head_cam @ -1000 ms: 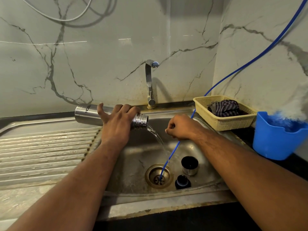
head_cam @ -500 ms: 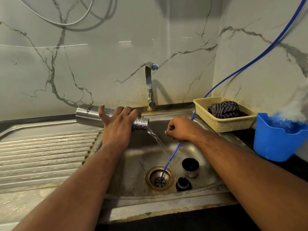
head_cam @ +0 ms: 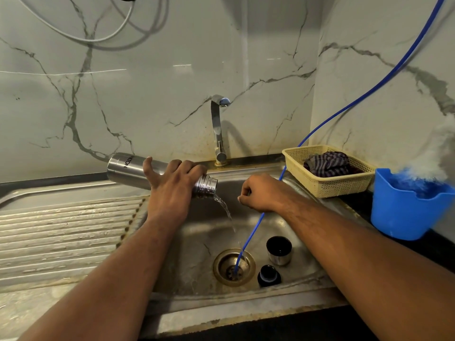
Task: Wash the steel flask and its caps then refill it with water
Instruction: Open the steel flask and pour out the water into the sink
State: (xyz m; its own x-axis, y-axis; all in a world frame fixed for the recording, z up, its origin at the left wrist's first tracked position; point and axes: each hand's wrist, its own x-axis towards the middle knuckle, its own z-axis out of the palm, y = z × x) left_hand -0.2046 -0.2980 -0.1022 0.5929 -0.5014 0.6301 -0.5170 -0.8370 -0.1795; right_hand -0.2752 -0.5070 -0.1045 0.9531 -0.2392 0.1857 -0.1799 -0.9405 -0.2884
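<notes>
Over the sink [head_cam: 197, 242], the left hand [head_cam: 172, 190] grips the steel flask [head_cam: 128, 168], tipped slightly steeper than a moment ago and still spilling water toward the drain [head_cam: 221, 267], so refilling probably waits, while the right hand [head_cam: 258, 193] pinches the blue tube [head_cam: 254, 229] and the steel cap [head_cam: 279, 253], mouth up, stands beside the black cap [head_cam: 268, 276].

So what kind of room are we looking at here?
Probably a home kitchen: a steel sink with a ribbed draining board, a tap against a marble-look wall, and a basket holding a cloth.
</notes>
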